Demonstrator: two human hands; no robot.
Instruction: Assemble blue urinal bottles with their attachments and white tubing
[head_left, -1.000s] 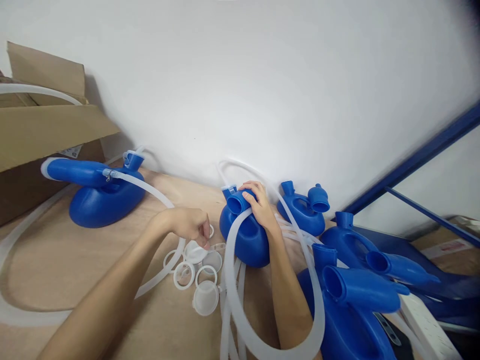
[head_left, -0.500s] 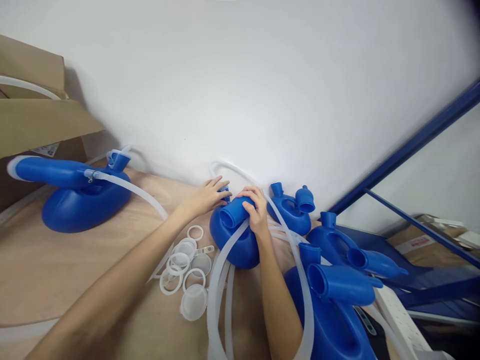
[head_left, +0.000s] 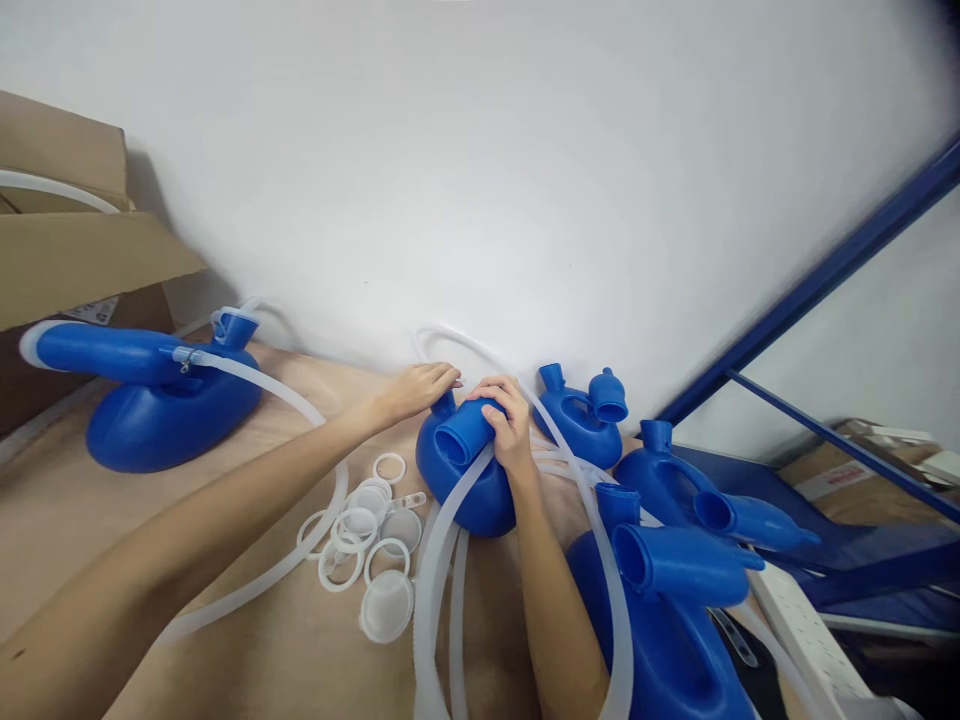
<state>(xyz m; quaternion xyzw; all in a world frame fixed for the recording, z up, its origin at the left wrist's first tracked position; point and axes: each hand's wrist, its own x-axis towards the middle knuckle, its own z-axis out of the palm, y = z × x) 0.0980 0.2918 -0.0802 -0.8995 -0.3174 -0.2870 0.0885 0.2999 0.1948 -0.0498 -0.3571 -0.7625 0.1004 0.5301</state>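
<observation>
A blue plastic container (head_left: 476,497) with a wide, open cylindrical piece (head_left: 463,432) on top stands at the middle of the table. My right hand (head_left: 506,415) is wrapped over that cylindrical piece. At the container's neck (head_left: 444,404), on its left side, my left hand (head_left: 429,385) has its fingers drawn together; a small pale bit shows by the fingertips, too small to make out. A translucent hose (head_left: 459,487) runs down in front of the container. White rings and translucent caps (head_left: 386,605) lie to its left.
Another blue container (head_left: 172,425) with a capped piece and hose lies at the left, by cardboard boxes (head_left: 90,265). More blue containers (head_left: 667,640) stand at the right, near a blue metal frame (head_left: 810,290). A white wall (head_left: 480,180) rises behind.
My left hand's spread fingers have come together over the container's neck. The hose at the left now curves down across the table beside the rings. The view has shifted slightly.
</observation>
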